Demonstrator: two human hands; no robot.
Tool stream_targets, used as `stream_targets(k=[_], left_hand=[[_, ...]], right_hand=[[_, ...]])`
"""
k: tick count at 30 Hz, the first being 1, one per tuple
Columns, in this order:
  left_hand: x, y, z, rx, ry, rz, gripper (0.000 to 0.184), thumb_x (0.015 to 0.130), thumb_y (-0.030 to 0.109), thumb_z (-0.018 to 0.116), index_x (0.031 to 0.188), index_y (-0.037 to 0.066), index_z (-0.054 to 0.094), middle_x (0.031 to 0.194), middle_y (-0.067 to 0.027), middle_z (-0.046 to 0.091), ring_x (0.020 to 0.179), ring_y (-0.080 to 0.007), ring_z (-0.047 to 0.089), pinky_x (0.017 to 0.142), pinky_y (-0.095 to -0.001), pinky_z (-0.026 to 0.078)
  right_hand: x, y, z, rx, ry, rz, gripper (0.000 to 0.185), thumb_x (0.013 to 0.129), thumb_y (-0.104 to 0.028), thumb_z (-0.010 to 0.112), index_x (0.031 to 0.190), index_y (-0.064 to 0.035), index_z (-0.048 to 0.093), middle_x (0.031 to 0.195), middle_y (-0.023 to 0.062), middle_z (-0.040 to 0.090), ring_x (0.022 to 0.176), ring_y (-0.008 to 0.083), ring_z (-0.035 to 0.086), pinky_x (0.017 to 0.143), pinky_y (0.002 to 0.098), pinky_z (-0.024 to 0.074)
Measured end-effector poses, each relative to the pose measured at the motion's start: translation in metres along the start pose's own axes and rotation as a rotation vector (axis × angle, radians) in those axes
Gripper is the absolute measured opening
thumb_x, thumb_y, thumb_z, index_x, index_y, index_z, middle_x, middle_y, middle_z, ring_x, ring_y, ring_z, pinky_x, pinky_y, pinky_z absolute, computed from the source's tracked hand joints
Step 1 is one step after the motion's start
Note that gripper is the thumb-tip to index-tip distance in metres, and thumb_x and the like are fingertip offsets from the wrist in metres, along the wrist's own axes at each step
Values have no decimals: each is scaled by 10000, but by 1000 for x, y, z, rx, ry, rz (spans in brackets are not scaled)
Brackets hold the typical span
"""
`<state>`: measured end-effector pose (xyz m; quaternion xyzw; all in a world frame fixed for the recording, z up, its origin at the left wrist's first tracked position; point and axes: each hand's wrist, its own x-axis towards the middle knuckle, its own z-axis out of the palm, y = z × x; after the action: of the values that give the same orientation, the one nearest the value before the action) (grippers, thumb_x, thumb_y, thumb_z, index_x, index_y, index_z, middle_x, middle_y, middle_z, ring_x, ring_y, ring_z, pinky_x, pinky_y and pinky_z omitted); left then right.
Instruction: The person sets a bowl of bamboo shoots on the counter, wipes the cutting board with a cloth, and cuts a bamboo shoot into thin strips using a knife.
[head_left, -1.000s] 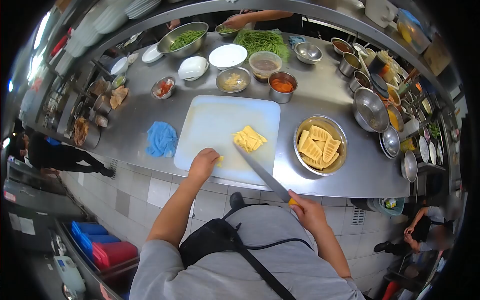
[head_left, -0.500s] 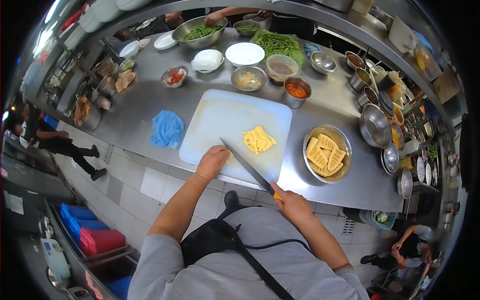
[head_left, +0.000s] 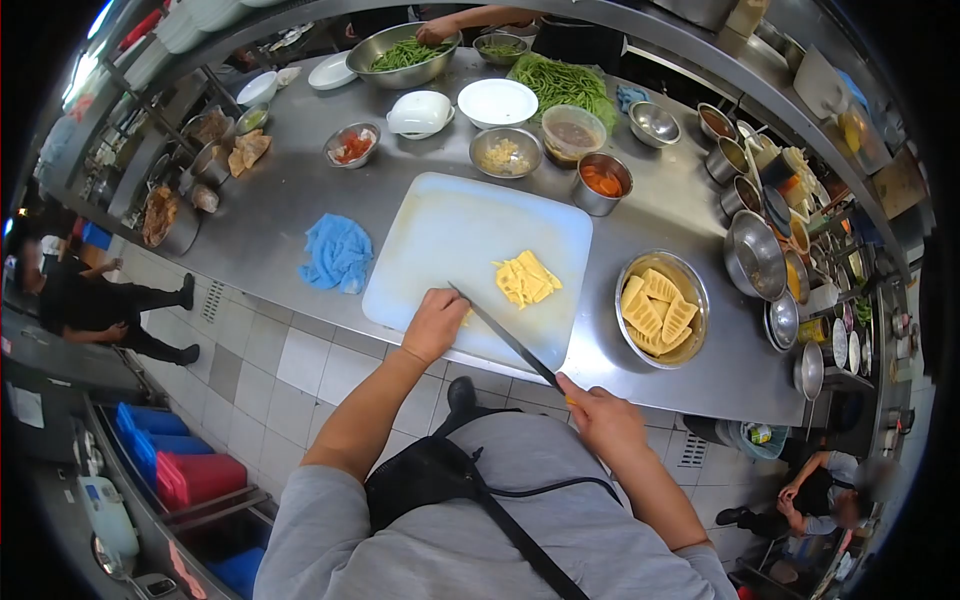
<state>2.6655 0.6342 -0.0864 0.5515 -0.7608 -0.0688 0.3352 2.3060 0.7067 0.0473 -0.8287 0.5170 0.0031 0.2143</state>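
Note:
My left hand point(head_left: 435, 325) is curled at the near edge of the white cutting board point(head_left: 430, 235), pressing down a small piece of bamboo shoot point(head_left: 467, 317) that is mostly hidden under the fingers. In my right hand point(head_left: 607, 422) is a kitchen knife point(head_left: 510, 340) with a yellow handle; its long dark blade slants up-left across the board, the tip beside my left fingers. A pile of sliced bamboo shoot point(head_left: 526, 278) lies on the right of the board. Larger bamboo shoot pieces point(head_left: 660, 308) fill a metal bowl point(head_left: 704, 300) to the right.
A crumpled blue cloth point(head_left: 337, 252) lies left of the board. Behind it stand bowls of red pieces point(head_left: 351, 146), chopped garlic point(head_left: 504, 156) and orange slices point(head_left: 602, 180). Green beans point(head_left: 562, 85) are heaped farther back. Another person's hand point(head_left: 437, 33) reaches into a bowl there.
The view has shifted slightly. My hands and the knife stay nearly in the same pose, the blade a little nearer my left fingers. At far left, a walking person has changed position.

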Motion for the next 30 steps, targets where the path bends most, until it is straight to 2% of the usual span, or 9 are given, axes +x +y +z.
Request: stream_targets(k=[4,8,10,14,16,22,26,30], left_hand=[[0,-2,1,3,1,13,178,918,31,661,1085,66,711,1132,-131,659,1105,-374,601,966,-440,531],[1,-11,0,-72,-26,-59,191,942,30,658,1128,59,696,1179,-145,655,1140,-382,600,996,-450,525],[7,-13,-4,-253,-96,-267,210,962,44,655,1169,56,687,1234,-157,645,1181,-383,596,1034,-451,516],[28,-3,-32,-241,-281,-99,192,953,34,689,1145,45,694,1207,-153,624,1168,-368,606,1035,-446,518],[39,2,-40,-119,-501,-102,164,958,66,692,1121,55,704,1195,-150,637,1170,-372,601,1040,-441,515],[49,7,-33,138,-667,-71,211,947,86,707,1157,78,723,1223,-156,659,1192,-386,594,1042,-447,505],[48,9,-33,72,-614,-54,274,932,50,669,1195,101,724,1239,-151,638,1200,-384,579,1044,-454,517],[44,28,-50,55,-549,160,314,893,24,671,1192,101,728,1239,-149,636,1180,-384,586,1012,-459,536]], right_hand=[[12,15,28,125,46,-43,540,1015,-280,692,1536,-372,582,916,111,734,796,349,728,726,471,596],[3,14,8,174,81,-32,534,1021,-270,698,1536,-358,586,940,124,746,838,366,730,768,473,594],[-9,18,1,298,155,13,518,1025,-271,702,1526,-351,600,992,142,762,885,374,736,807,470,591],[-31,34,2,322,282,91,523,1008,-245,729,1516,-307,619,1029,153,773,912,373,743,813,459,592],[-39,43,10,375,426,124,535,991,-191,750,1509,-258,634,1051,168,776,923,367,748,824,444,592],[-73,53,34,404,535,325,560,961,-119,768,1499,-221,649,1071,189,776,934,369,752,838,426,593],[-91,52,47,405,556,416,552,953,-121,779,1484,-217,663,1076,194,776,936,372,754,834,424,595],[-102,45,54,423,579,420,564,955,-109,781,1496,-200,651,1053,199,774,908,373,751,825,407,592]])
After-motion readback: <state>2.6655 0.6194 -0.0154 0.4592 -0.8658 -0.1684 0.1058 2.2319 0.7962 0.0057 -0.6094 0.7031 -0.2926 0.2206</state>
